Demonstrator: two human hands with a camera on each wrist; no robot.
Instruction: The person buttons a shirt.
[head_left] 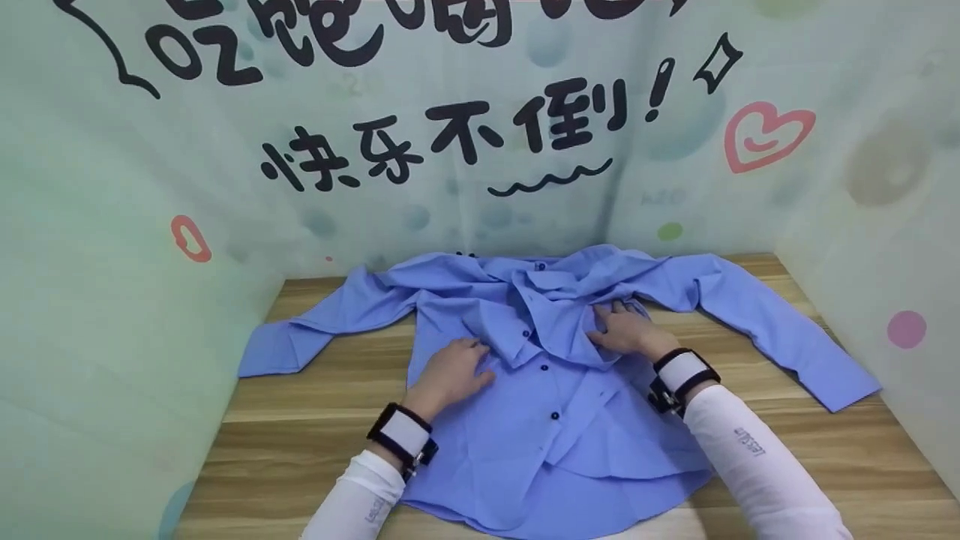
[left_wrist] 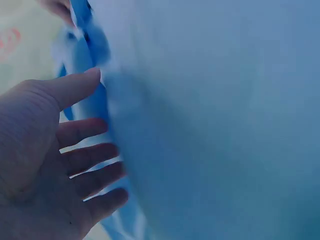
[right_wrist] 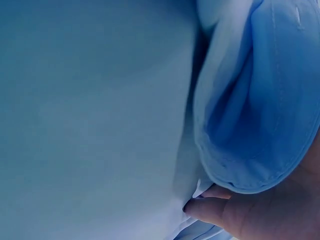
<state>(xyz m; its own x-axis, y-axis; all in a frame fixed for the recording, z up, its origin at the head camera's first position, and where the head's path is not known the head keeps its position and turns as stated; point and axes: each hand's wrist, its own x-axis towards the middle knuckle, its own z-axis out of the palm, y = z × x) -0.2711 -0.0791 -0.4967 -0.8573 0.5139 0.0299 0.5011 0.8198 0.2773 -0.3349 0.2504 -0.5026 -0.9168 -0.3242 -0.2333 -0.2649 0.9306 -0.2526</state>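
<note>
A blue button-up shirt (head_left: 517, 442) lies front up, its upper front bunched into folds and both sleeves spread outward. My left hand (head_left: 450, 379) is over the left side of the shirt front, fingers toward the folds. In the left wrist view its thumb and fingers (left_wrist: 102, 200) are extended and spread, with nothing between them. My right hand (head_left: 630, 330) rests on the bunched cloth at the right of the chest, fingers apart. The right wrist view has its thumb against the fabric and a loose curved flap (right_wrist: 295, 100) overhanging the hand, hiding most of its fingers.
The shirt lies on a wood-grain table (head_left: 300, 442). A pale printed backdrop (head_left: 450, 217) with dark lettering rises behind the table and along both sides. The right sleeve (head_left: 780, 337) reaches the table's right edge; the left cuff (head_left: 270, 349) reaches the left edge.
</note>
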